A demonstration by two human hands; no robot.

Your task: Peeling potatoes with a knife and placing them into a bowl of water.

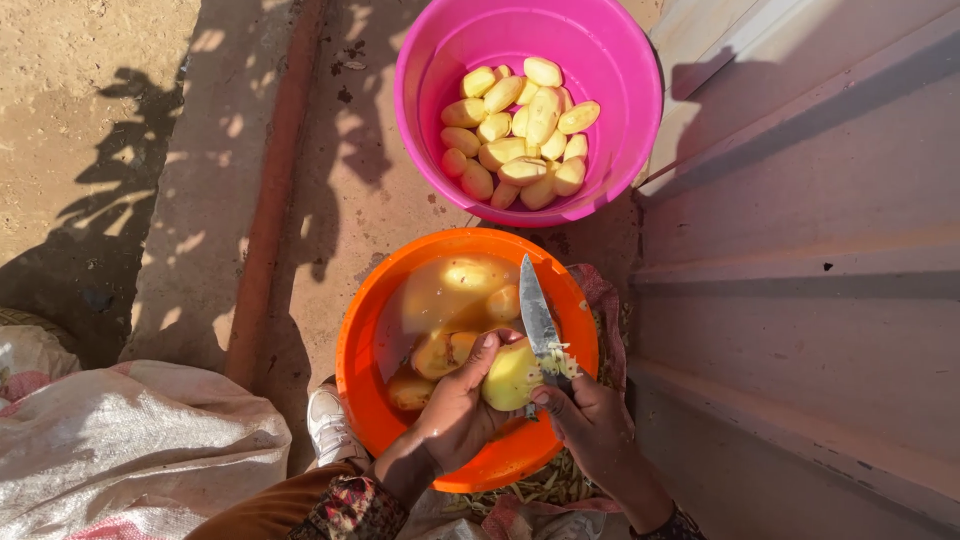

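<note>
Sunlit concrete ground outdoors, beside a corrugated metal wall. The half-peeled yellow potato sits cupped in the left hand, over the orange plastic basin of water. The right hand grips a steel knife, thumb close to the blade: a slip on wet skin could cut it. Ahead of the hands, a pink tub holds peeled potatoes.

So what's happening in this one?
A person is peeling potatoes outdoors. The left hand holds a potato over an orange basin of cloudy water with more potatoes in it, while the right hand works a knife against it. A pink bucket beyond holds a pile of peeled potatoes. A white sack lies to the left.
</note>
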